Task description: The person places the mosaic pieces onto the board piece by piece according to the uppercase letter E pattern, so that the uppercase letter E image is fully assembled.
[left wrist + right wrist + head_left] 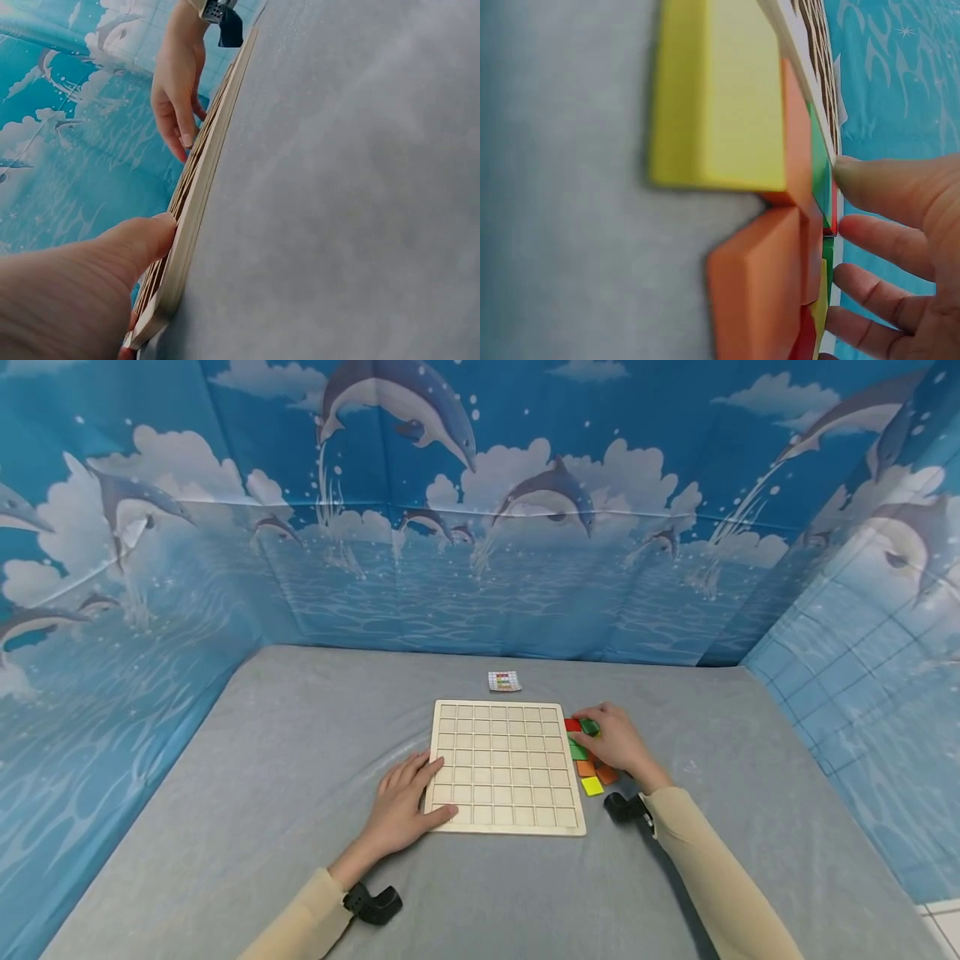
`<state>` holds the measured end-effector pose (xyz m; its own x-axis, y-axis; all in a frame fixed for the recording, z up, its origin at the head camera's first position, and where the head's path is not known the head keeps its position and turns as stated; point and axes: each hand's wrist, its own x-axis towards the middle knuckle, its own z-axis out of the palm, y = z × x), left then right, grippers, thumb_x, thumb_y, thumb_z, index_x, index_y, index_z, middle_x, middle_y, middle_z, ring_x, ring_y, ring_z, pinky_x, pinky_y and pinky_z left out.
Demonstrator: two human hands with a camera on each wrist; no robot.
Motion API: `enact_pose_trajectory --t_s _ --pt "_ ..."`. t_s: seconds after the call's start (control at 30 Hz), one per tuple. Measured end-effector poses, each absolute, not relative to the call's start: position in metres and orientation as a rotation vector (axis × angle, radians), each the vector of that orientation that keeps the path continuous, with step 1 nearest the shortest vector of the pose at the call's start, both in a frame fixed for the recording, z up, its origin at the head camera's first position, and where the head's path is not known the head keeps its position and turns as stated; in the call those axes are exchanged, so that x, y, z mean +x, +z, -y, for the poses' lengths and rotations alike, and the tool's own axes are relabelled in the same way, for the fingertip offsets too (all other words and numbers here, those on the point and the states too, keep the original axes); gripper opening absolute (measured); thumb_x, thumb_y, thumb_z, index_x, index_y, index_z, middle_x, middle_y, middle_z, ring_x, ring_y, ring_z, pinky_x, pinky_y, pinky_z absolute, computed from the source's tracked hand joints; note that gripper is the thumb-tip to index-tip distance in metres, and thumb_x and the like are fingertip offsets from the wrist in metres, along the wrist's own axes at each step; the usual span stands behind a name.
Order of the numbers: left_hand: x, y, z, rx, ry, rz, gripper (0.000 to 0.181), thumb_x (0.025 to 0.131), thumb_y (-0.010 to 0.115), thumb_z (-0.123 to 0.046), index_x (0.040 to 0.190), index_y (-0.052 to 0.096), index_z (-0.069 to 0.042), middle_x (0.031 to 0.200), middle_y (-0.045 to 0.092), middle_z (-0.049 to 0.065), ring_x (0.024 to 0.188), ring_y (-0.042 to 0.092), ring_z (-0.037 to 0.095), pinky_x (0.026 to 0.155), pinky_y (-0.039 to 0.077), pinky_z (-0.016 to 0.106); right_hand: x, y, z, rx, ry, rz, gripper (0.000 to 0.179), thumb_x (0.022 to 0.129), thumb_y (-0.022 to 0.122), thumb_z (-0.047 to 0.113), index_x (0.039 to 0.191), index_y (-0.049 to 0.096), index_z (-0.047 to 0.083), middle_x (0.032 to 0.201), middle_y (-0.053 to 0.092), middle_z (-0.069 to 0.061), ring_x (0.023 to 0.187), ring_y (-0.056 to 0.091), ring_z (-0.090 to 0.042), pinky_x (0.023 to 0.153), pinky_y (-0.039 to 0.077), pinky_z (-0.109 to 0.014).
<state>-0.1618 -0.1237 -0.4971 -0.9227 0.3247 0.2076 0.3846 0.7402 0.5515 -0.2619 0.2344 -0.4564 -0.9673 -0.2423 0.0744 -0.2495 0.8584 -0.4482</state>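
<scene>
A light wooden board point(501, 767) with a grid of square cells lies flat on the cloth. My left hand point(405, 802) rests on its left edge, fingers spread, the thumb on the near left corner. In the left wrist view, the thumb point(142, 241) presses on the board's rim point(199, 202). My right hand point(617, 739) reaches over the coloured square tiles beside the board's right edge. Its fingertips touch the far tiles, near a dark green tile point(589, 727) and a red tile point(572, 725). In the right wrist view its thumb and fingers point(885, 240) are apart, not closed around a tile.
Nearer me in the pile are orange tiles point(586, 769) and a yellow tile point(592, 787). A small card with a coloured grid pattern point(504, 681) lies beyond the board. Grey cloth point(315, 735) covers the table, and a dolphin-print curtain point(480, 585) hangs behind.
</scene>
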Motion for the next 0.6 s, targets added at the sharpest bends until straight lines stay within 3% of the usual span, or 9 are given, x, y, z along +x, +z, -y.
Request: enact_pose_trajectory --t_s 0.23,0.6 --pt "-0.1617 -0.4976 0.1233 -0.585 -0.930 2.829 0.075 0.085 0.065 -0.049 0.146 0.040 -0.013 0.150 0.031 0.014 0.139 0.020 0.032 0.105 0.013 0.054 -0.2677 -0.4552 -0.2345 0.389 0.659 3.077 0.043 0.090 0.067 0.028 0.123 0.062 0.002 0.114 0.051 -0.022 0.103 0.043 -0.039 0.085 0.037 -0.053" --pt "-0.1600 -0.4953 0.1229 -0.588 -0.930 2.816 0.073 0.085 0.066 -0.048 0.144 0.042 -0.011 0.148 0.033 0.016 0.138 0.022 0.035 0.104 0.014 0.056 -0.2703 -0.4546 -0.2328 0.297 0.797 3.015 0.030 0.084 0.074 0.023 0.104 0.064 0.003 0.103 0.059 -0.017 0.096 0.046 -0.035 0.082 0.038 -0.051"
